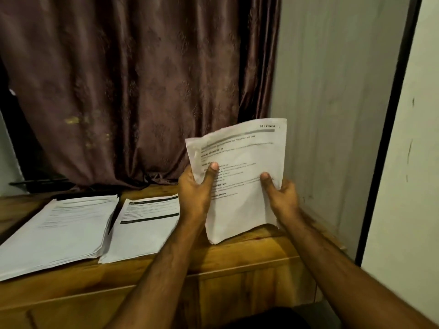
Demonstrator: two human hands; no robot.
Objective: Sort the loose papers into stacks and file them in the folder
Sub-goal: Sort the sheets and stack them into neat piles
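Over the right end of the wooden surface [237, 262], both hands are up and busy with a bundle of printed papers [240, 176]. Left hand [197, 193] grips the bundle's left edge, thumb laid across the front of the top page, fingers out of sight behind it. Right hand [280, 193] clamps the right edge the same way, thumb pressed on the print, fingers hidden behind. That bundle stands upright, slightly tilted, its bottom edge down at the wood, though whether it actually touches cannot be told; the sheets bow a little, and the top right corner carries a heading reading "SECTION". Left of the bundle, just past the left forearm, a thin stack [145, 224] with dark bars across its top page lies flat on the wood. Further left of the bundle, just beside that thin stack, sits a thicker stack [59, 231], its edges fanned slightly at the near side. Behind the bundle hangs a brown patterned curtain [133, 86], reaching down to the back of the wood. Right of the bundle rises a pale wall [332, 103], close to the right hand, with a dark vertical frame [389, 129] beyond it.
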